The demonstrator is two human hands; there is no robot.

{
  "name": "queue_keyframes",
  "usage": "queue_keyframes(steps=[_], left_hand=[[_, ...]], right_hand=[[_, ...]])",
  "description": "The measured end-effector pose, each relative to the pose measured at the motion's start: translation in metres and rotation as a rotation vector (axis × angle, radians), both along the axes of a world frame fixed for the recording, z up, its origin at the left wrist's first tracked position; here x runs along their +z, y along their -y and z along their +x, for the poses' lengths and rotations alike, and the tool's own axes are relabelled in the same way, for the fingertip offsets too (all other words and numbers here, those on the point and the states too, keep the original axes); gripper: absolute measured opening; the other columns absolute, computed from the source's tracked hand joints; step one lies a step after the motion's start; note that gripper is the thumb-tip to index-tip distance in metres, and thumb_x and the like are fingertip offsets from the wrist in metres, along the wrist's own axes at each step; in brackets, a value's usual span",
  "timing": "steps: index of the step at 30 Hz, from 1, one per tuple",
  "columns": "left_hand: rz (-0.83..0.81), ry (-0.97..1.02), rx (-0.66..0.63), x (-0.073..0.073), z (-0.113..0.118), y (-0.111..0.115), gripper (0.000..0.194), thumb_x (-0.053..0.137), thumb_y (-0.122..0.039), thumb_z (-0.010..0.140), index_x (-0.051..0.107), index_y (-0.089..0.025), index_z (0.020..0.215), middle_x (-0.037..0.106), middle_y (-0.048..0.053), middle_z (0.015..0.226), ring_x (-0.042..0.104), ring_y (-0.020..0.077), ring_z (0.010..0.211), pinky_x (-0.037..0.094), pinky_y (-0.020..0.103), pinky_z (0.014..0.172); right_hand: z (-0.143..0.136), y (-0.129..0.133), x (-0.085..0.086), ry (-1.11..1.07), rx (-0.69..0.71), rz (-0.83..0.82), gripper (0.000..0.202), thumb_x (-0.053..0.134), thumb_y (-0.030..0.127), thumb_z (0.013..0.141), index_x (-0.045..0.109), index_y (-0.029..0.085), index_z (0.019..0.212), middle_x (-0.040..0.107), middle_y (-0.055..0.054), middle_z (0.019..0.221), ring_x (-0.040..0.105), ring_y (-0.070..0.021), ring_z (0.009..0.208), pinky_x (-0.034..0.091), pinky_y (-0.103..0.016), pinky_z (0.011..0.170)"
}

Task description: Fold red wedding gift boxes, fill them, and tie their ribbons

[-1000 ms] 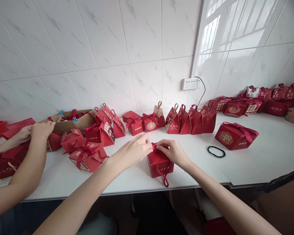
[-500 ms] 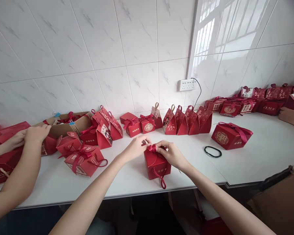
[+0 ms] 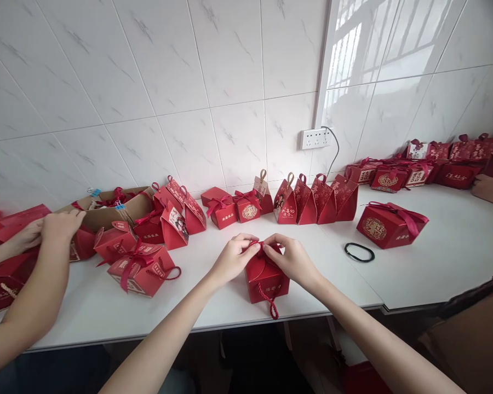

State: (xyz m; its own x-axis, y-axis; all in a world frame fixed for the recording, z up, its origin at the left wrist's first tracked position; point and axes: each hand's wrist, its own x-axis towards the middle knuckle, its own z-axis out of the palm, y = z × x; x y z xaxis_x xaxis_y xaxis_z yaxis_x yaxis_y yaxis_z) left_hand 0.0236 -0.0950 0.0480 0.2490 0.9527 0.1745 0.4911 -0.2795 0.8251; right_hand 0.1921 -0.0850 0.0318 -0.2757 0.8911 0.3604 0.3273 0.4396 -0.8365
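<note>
In the head view a small red gift box (image 3: 266,278) with a twisted rope handle (image 3: 270,304) stands near the table's front edge. A dark red ribbon (image 3: 260,249) lies on its top. My left hand (image 3: 235,257) pinches the ribbon from the left, thumb against fingers. From the right my right hand (image 3: 290,256) pinches the same ribbon, its fingertips close to the left ones. The fingers partly hide the ribbon, so its knot or bow cannot be made out. The box sits upright on the white table (image 3: 213,312).
A black hair tie (image 3: 359,252) and a ribboned red box (image 3: 391,225) lie to the right. Several red boxes line the wall. A ribboned box (image 3: 142,269) and a cardboard tray (image 3: 102,216) are left. Co-workers' hands (image 3: 61,224) show at left and far right.
My left hand has moved in over the box top and now pinches the ribbon close to my right fingertips. The view has shifted slightly.
</note>
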Motion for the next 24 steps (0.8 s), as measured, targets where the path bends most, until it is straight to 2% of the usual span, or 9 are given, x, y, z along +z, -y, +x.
queue_keyframes(steps=[5, 8, 10, 13, 15, 17, 20, 24], left_hand=[[-0.174, 0.231, 0.018, -0.0054, 0.0055, -0.0013, 0.027, 0.046, -0.033, 0.085, 0.061, -0.015, 0.072, 0.047, 0.008, 0.136, 0.050, 0.0210, 0.119, 0.044, 0.031, 0.097], [-0.210, 0.264, 0.005, -0.0075, 0.0068, -0.0019, 0.027, 0.045, -0.033, 0.086, 0.060, -0.016, 0.072, 0.037, 0.005, 0.145, 0.046, 0.0214, 0.124, 0.046, 0.029, 0.095], [-0.206, 0.254, 0.000, -0.0078, 0.0065, -0.0030, 0.026, 0.045, -0.032, 0.085, 0.061, -0.016, 0.071, 0.031, 0.003, 0.149, 0.040, 0.0228, 0.130, 0.043, 0.031, 0.100], [-0.207, 0.231, -0.001, -0.0073, 0.0049, -0.0053, 0.024, 0.048, -0.031, 0.083, 0.061, -0.017, 0.069, 0.027, 0.000, 0.151, 0.031, 0.0243, 0.136, 0.030, 0.038, 0.111], [-0.208, 0.209, -0.002, -0.0067, 0.0039, -0.0067, 0.025, 0.049, -0.031, 0.082, 0.057, -0.017, 0.063, 0.026, -0.002, 0.151, 0.029, 0.0249, 0.137, 0.024, 0.041, 0.114], [-0.207, 0.198, 0.000, -0.0061, 0.0032, -0.0073, 0.025, 0.049, -0.031, 0.081, 0.056, -0.017, 0.061, 0.028, -0.002, 0.150, 0.029, 0.0250, 0.136, 0.024, 0.042, 0.114], [-0.182, 0.166, 0.046, -0.0049, 0.0023, -0.0061, 0.022, 0.050, -0.030, 0.080, 0.060, -0.018, 0.065, 0.035, 0.003, 0.146, 0.033, 0.0245, 0.134, 0.028, 0.041, 0.111], [-0.125, 0.081, 0.084, -0.0007, 0.0017, -0.0022, 0.023, 0.050, -0.032, 0.080, 0.061, -0.018, 0.065, 0.044, 0.008, 0.139, 0.038, 0.0248, 0.130, 0.037, 0.040, 0.106]], right_hand=[[0.0046, -0.0005, 0.0088, 0.139, 0.030, 0.053, 0.014, 0.047, 0.020, 0.084, 0.060, 0.021, 0.080, 0.071, -0.002, 0.083, 0.064, -0.0163, 0.075, 0.047, -0.028, 0.070], [0.0049, -0.0017, 0.0088, 0.207, -0.011, 0.093, 0.014, 0.047, 0.017, 0.084, 0.060, 0.021, 0.080, 0.071, -0.002, 0.083, 0.064, -0.0161, 0.073, 0.046, -0.027, 0.068], [0.0054, -0.0022, 0.0072, 0.249, -0.047, 0.134, 0.014, 0.047, 0.015, 0.084, 0.059, 0.021, 0.079, 0.071, -0.002, 0.083, 0.064, -0.0162, 0.072, 0.046, -0.027, 0.067], [0.0075, -0.0022, 0.0045, 0.310, -0.070, 0.214, 0.015, 0.044, 0.015, 0.086, 0.056, 0.022, 0.080, 0.070, -0.003, 0.084, 0.063, -0.0166, 0.070, 0.045, -0.028, 0.066], [0.0091, -0.0016, 0.0034, 0.342, -0.064, 0.260, 0.015, 0.043, 0.015, 0.087, 0.055, 0.022, 0.080, 0.070, -0.003, 0.086, 0.064, -0.0169, 0.070, 0.045, -0.028, 0.065], [0.0101, -0.0008, 0.0027, 0.356, -0.054, 0.282, 0.011, 0.044, 0.017, 0.088, 0.055, 0.021, 0.085, 0.070, -0.004, 0.087, 0.064, -0.0178, 0.072, 0.046, -0.028, 0.065], [0.0098, 0.0006, 0.0021, 0.356, -0.042, 0.285, 0.009, 0.046, 0.022, 0.088, 0.053, 0.022, 0.095, 0.070, -0.004, 0.088, 0.065, -0.0188, 0.073, 0.047, -0.029, 0.066], [0.0076, 0.0019, 0.0013, 0.350, -0.034, 0.306, 0.008, 0.044, 0.021, 0.088, 0.052, 0.023, 0.089, 0.069, -0.003, 0.090, 0.065, -0.0185, 0.075, 0.047, -0.029, 0.067]])
